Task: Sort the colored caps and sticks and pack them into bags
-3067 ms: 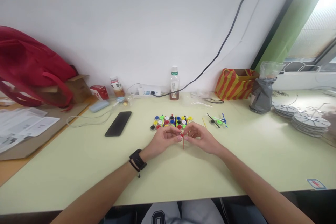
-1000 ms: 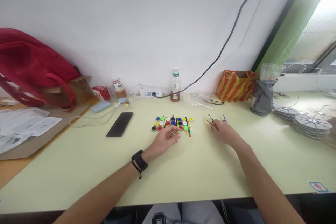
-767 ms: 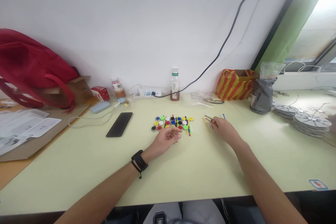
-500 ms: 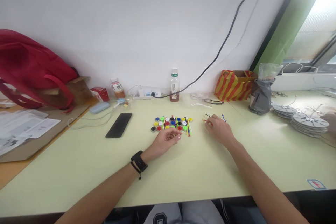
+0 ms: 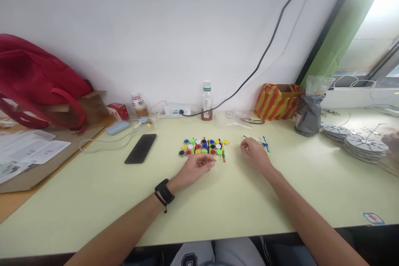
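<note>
Rows of small round discs (image 5: 198, 151) in several colours lie at mid-table, with thin coloured plastic sticks (image 5: 223, 156) beside and among them. My left hand (image 5: 199, 167) rests at their near edge, fingers loosely curved, thumb apart, with nothing visible in it. To the right, my right hand (image 5: 254, 153) is low over the table with its fingers pinched together; whatever is in them is hidden. Right beside it lies a blue plastic piece (image 5: 265, 143), partly with green, and thin pieces show behind the fingers.
A black phone (image 5: 140, 149) lies left of the discs. Along the wall stand a tea-coloured bottle (image 5: 207, 104), a power strip (image 5: 173, 110) and a striped bag (image 5: 276, 102). Stacked grey metal discs (image 5: 366, 147) sit at right, near another person's hand (image 5: 391, 143).
My right hand has drawn slightly left and closer, its fingers more curled, exposing more of the blue piece. My left hand looks unmoved.
</note>
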`<state>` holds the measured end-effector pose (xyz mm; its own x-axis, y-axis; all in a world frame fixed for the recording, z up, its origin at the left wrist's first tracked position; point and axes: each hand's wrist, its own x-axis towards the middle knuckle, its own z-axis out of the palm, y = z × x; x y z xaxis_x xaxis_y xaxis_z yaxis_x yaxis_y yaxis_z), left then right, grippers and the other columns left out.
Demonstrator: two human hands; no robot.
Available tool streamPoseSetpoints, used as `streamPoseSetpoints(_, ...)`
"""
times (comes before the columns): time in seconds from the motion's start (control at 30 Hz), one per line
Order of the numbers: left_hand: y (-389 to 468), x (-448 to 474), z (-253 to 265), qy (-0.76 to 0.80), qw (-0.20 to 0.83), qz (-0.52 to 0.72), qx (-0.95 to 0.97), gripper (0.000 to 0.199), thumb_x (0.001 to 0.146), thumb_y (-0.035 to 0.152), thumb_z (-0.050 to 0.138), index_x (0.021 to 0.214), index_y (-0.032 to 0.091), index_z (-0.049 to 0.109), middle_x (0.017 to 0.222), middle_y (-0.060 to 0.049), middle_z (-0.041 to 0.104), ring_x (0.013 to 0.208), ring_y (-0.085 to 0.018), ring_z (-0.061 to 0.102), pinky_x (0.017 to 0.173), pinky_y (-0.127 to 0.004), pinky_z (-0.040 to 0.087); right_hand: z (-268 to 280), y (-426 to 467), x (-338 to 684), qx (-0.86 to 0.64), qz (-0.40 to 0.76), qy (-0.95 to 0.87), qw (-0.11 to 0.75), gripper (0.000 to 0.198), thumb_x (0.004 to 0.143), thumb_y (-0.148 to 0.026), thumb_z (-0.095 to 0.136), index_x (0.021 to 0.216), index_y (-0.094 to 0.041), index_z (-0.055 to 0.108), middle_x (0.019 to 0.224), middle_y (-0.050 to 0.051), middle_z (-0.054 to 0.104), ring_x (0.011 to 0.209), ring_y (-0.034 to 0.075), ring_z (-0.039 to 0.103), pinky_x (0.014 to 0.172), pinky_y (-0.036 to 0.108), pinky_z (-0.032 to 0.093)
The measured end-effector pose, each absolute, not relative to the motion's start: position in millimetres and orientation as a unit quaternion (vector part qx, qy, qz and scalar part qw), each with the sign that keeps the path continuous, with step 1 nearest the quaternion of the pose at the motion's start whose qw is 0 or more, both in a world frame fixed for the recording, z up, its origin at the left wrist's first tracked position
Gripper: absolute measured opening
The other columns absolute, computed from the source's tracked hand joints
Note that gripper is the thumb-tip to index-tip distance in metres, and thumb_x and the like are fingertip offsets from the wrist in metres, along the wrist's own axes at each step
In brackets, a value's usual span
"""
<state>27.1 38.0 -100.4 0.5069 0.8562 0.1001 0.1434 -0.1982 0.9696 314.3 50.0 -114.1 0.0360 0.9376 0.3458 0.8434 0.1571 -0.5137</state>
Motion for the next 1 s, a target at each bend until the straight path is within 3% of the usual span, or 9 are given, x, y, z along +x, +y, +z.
streamPoseSetpoints(0.13, 38.0, 26.7, -101.0, 0.357, 0.518, 0.339, 0.7, 0.029, 0.09, 0.044, 0.071, 0.098, 0.017, 0.074, 0.089, -0.005, 0.07, 0.077, -0.015, 0.062, 0.071, -0.027, 0.05, -103.2, 48.5, 310.4, -0.574, 0.266, -0.642, 0.434, 0.022, 0.091, -0.042, 0.057, 0.087, -0.021, 0.059, 0.085, 0.006, 0.065, 0.076, 0.02, 0.058, 0.068, 0.032, 0.043)
streamPoseSetpoints(0.27, 38.0, 26.5, -100.3, 0.36, 0.521, 0.329, 0.701, 0.028, 0.091, 0.044, 0.07, 0.098, 0.017, 0.074, 0.09, -0.005, 0.07, 0.078, -0.016, 0.062, 0.072, -0.027, 0.049, -94.0, 43.9, 308.2, -0.543, 0.423, -0.572, 0.447, 0.036, 0.084, -0.055, 0.068, 0.09, -0.019, 0.064, 0.084, 0.004, 0.065, 0.067, 0.015, 0.051, 0.062, 0.03, 0.038)
streamPoseSetpoints(0.43, 38.5, 27.0, -100.3, 0.362, 0.514, 0.325, 0.707, 0.027, 0.092, 0.043, 0.07, 0.098, 0.017, 0.074, 0.088, -0.005, 0.069, 0.078, -0.015, 0.06, 0.071, -0.026, 0.047, -93.6, 42.8, 310.4, -0.533, 0.475, -0.522, 0.467, 0.044, 0.079, -0.053, 0.075, 0.11, -0.022, 0.073, 0.084, 0.001, 0.062, 0.07, 0.014, 0.05, 0.063, 0.029, 0.038)
streamPoseSetpoints(0.57, 38.6, 26.8, -100.6, 0.365, 0.509, 0.322, 0.71, 0.028, 0.091, 0.044, 0.07, 0.098, 0.017, 0.074, 0.09, -0.006, 0.07, 0.079, -0.016, 0.061, 0.072, -0.027, 0.048, -91.5, 42.8, 311.1, -0.48, 0.529, -0.515, 0.474, 0.038, 0.079, -0.05, 0.078, 0.105, -0.023, 0.072, 0.076, -0.002, 0.057, 0.065, 0.012, 0.046, 0.062, 0.028, 0.038)
streamPoseSetpoints(0.8, 38.1, 26.7, -99.5, 0.363, 0.506, 0.317, 0.715, 0.028, 0.092, 0.043, 0.069, 0.098, 0.017, 0.074, 0.091, -0.006, 0.071, 0.081, -0.016, 0.062, 0.073, -0.028, 0.049, -91.0, 43.9, 307.3, -0.474, 0.468, -0.503, 0.55, 0.04, 0.07, -0.051, 0.087, 0.087, -0.021, 0.067, 0.094, 0.006, 0.073, 0.09, 0.022, 0.069, 0.083, 0.036, 0.052)
streamPoseSetpoints(1.0, 37.6, 27.7, -97.9, 0.369, 0.499, 0.312, 0.719, 0.027, 0.092, 0.042, 0.069, 0.098, 0.016, 0.074, 0.091, -0.007, 0.071, 0.081, -0.017, 0.063, 0.073, -0.028, 0.048, -104.3, 50.7, 299.6, -0.505, 0.396, -0.504, 0.578, 0.043, 0.065, -0.051, 0.089, 0.075, -0.021, 0.061, 0.101, 0.01, 0.077, 0.1, 0.028, 0.073, 0.092, 0.043, 0.054)
